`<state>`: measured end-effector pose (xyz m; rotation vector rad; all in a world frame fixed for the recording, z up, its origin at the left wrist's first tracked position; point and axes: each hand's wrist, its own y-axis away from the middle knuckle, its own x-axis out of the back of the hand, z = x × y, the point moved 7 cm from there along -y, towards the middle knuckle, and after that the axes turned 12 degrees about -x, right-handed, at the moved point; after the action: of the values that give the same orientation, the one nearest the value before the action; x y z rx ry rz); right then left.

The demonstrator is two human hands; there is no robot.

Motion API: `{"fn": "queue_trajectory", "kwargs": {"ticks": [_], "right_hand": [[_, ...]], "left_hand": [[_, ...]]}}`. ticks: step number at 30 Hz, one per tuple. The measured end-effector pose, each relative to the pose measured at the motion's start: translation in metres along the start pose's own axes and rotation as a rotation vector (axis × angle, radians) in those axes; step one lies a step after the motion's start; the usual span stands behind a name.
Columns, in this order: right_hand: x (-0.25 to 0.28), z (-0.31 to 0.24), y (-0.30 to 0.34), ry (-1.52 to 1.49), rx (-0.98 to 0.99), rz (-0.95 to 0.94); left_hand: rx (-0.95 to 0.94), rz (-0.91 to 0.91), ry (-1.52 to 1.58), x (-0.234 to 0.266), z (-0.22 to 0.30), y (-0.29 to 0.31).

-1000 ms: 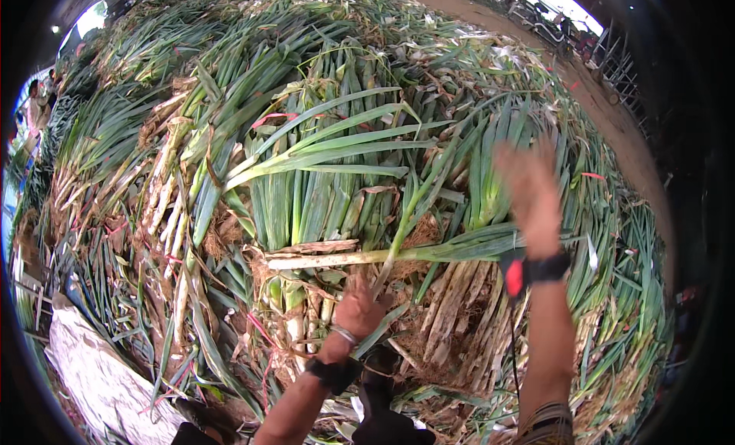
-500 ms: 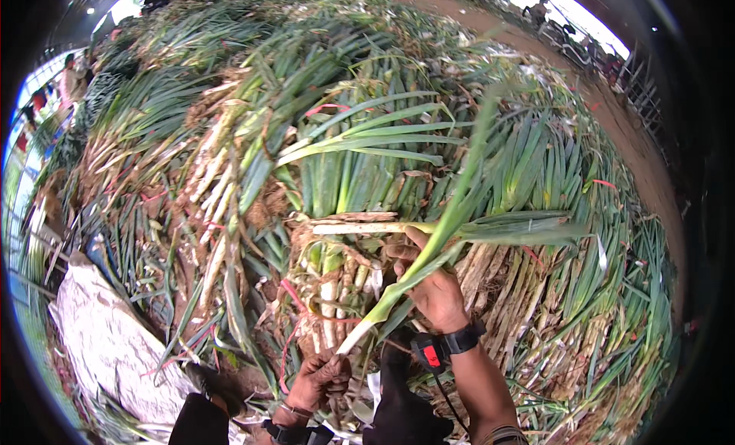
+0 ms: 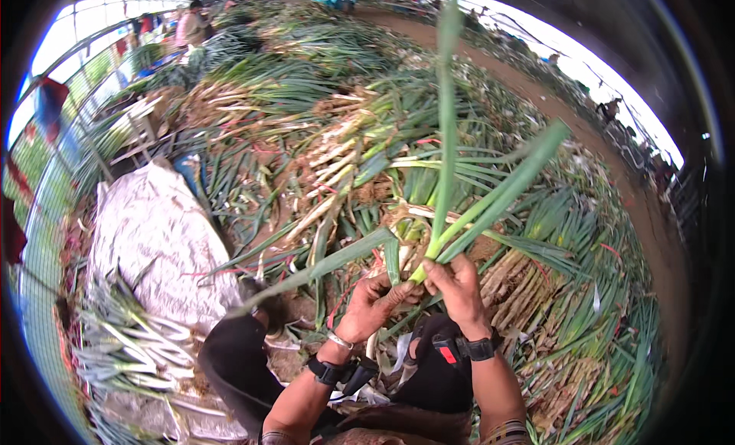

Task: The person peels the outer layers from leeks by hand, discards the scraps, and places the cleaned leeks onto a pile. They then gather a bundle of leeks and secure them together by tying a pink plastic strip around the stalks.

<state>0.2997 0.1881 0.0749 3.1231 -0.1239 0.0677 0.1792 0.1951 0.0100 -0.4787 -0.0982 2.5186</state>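
A large green onion (image 3: 435, 248) stands upright between my hands, its long green leaves fanning up and to the right. My right hand (image 3: 458, 286) is closed round the stalk just below where the leaves part. Against its other side, my left hand (image 3: 377, 305) is closed with thumb and fingers on a bent outer leaf (image 3: 321, 267), which droops away to the left. The white lower end of the onion is mostly hidden behind my hands. More onions with pale stalks (image 3: 337, 163) lie in the heap just beyond.
Cleaned onions (image 3: 145, 345) with white stalks lie at the left, by a crumpled white sheet (image 3: 157, 238). Unsorted onions (image 3: 551, 250) spread widely on the right. A person (image 3: 191, 26) is at the far left, near a mesh fence (image 3: 46, 238). My knees flank the work spot.
My left hand has moved from the white root end up the stalk, beside my right hand. An outer leaf now bends off to the left. The view has shifted, showing more of the left side.
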Motion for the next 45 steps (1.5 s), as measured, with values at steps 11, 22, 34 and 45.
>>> {"fn": "queue_trajectory", "kwargs": {"ticks": [11,22,34,45], "right_hand": [[0.044,-0.09,0.05,-0.445,0.25,0.349],[0.275,-0.045,0.133,-0.61,0.419,0.786],[0.173,-0.068,0.093,-0.583,0.386,0.638],[0.117,-0.06,0.049,-0.593,0.208,0.316]], "left_hand": [[-0.303,0.472,-0.089,0.078,0.053,0.118],[-0.17,0.991,-0.736,0.293,0.088,0.231],[-0.29,0.059,-0.475,0.026,0.015,0.108],[-0.063,0.138,0.137,0.002,0.026,0.137]]}}
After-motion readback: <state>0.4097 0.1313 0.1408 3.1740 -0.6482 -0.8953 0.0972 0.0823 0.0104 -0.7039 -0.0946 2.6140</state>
